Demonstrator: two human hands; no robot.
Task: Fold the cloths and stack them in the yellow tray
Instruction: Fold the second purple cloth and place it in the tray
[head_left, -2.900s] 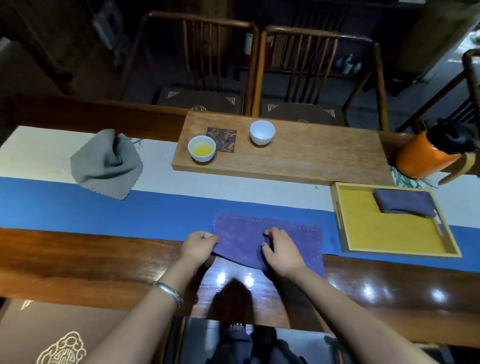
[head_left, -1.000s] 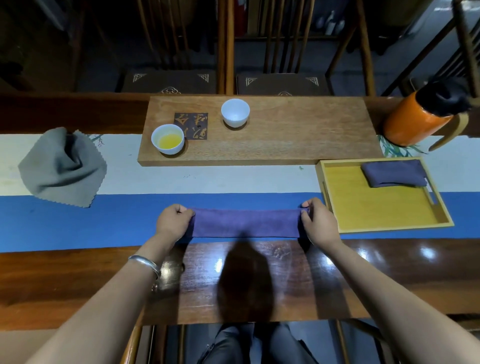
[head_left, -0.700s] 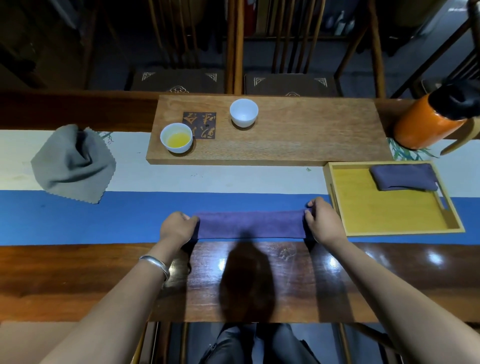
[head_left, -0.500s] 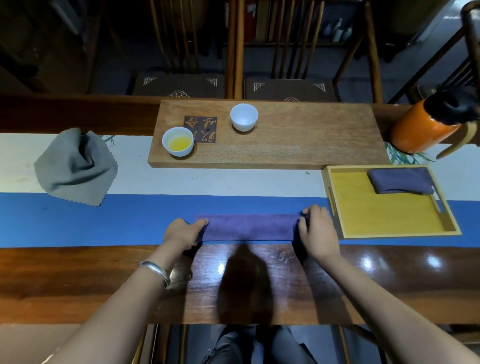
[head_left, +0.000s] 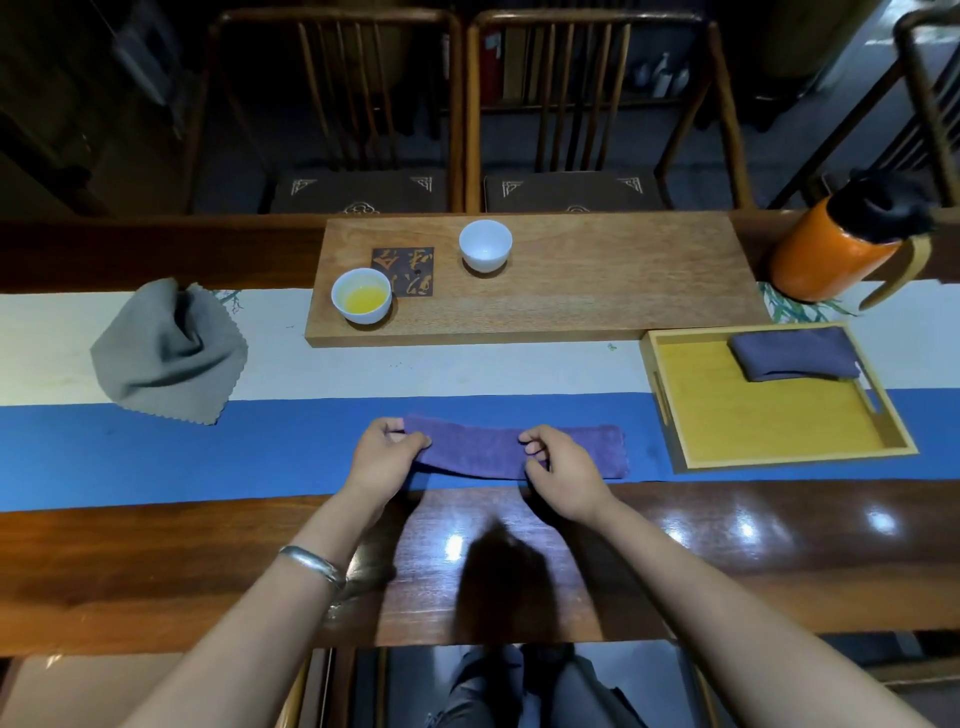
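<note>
The purple cloth (head_left: 498, 451), a strip lying left-right on the blue runner, is pinched by the left hand (head_left: 383, 457) at 1 end and the right hand (head_left: 558, 467) mid-length (yellow tray (head_left: 779, 431) rightward).

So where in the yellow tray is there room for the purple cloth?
The yellow tray is bare along its whole front and left side. Only the far right corner is taken, by the folded cloth. The purple cloth, held by the left hand and right hand, could go in front of it or on top.
</note>
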